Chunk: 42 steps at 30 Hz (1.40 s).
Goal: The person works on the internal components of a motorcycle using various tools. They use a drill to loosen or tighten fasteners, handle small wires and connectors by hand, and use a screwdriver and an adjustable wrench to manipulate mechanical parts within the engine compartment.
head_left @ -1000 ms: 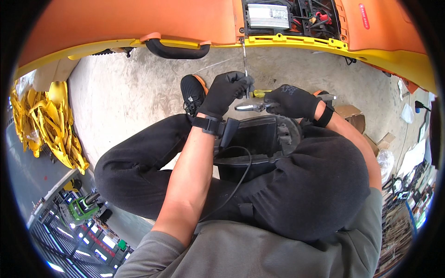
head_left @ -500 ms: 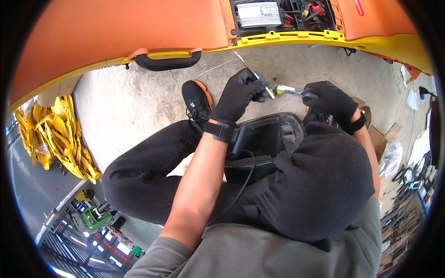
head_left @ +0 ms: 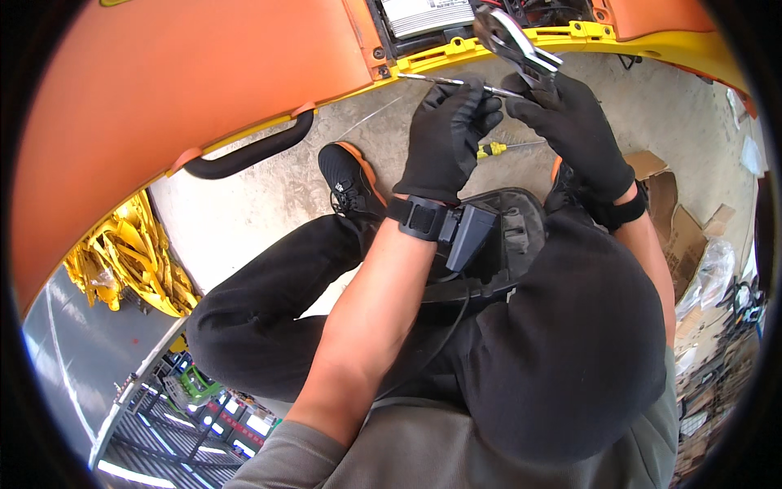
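My left hand (head_left: 448, 134), in a black glove, pinches a thin metal rod (head_left: 436, 79) that lies nearly crosswise. The rod's left end reaches the yellow edge of the orange panel. At its right end is my right hand (head_left: 570, 122), also gloved, closed around a pair of metal pliers (head_left: 515, 42). The pliers' head points up and left, in front of the open compartment. Whether my right fingers also touch the rod, I cannot tell. On the floor below and between my hands shows a yellow-handled tool with a thin shaft (head_left: 493, 150).
The orange panel (head_left: 212, 73) has a black handle (head_left: 252, 151) and a compartment with a silver box (head_left: 423, 16). Between my legs stands a black plastic shell (head_left: 521, 236). Yellow scrap parts (head_left: 134, 261) lie left, cardboard (head_left: 680, 228) right.
My right hand has risen and turned, bringing the pliers up before the compartment. My left hand has moved right, and the rod has swung nearer to level. The view has shifted.
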Each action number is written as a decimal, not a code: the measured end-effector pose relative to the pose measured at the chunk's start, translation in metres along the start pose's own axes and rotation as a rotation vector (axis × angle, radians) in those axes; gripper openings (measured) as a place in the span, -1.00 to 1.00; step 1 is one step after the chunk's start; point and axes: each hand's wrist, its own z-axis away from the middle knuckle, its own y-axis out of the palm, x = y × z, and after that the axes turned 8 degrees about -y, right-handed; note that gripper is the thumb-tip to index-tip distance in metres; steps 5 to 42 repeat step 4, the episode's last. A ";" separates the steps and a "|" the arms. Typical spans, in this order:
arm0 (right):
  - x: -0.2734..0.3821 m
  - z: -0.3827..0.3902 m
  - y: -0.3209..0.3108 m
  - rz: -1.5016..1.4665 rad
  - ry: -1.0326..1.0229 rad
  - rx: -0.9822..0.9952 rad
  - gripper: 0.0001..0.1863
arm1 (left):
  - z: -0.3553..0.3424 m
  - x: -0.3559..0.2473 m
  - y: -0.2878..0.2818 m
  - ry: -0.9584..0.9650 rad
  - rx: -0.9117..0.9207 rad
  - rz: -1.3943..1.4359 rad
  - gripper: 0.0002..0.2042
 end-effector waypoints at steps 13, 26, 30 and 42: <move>-0.011 -0.016 0.002 0.022 -0.055 0.002 -0.73 | -0.005 -0.012 -0.002 -0.019 -0.022 0.040 -0.82; -0.011 -0.016 0.002 0.022 -0.055 0.002 -0.73 | -0.005 -0.012 -0.002 -0.019 -0.022 0.040 -0.82; -0.011 -0.016 0.002 0.022 -0.055 0.002 -0.73 | -0.005 -0.012 -0.002 -0.019 -0.022 0.040 -0.82; -0.011 -0.016 0.002 0.022 -0.055 0.002 -0.73 | -0.005 -0.012 -0.002 -0.019 -0.022 0.040 -0.82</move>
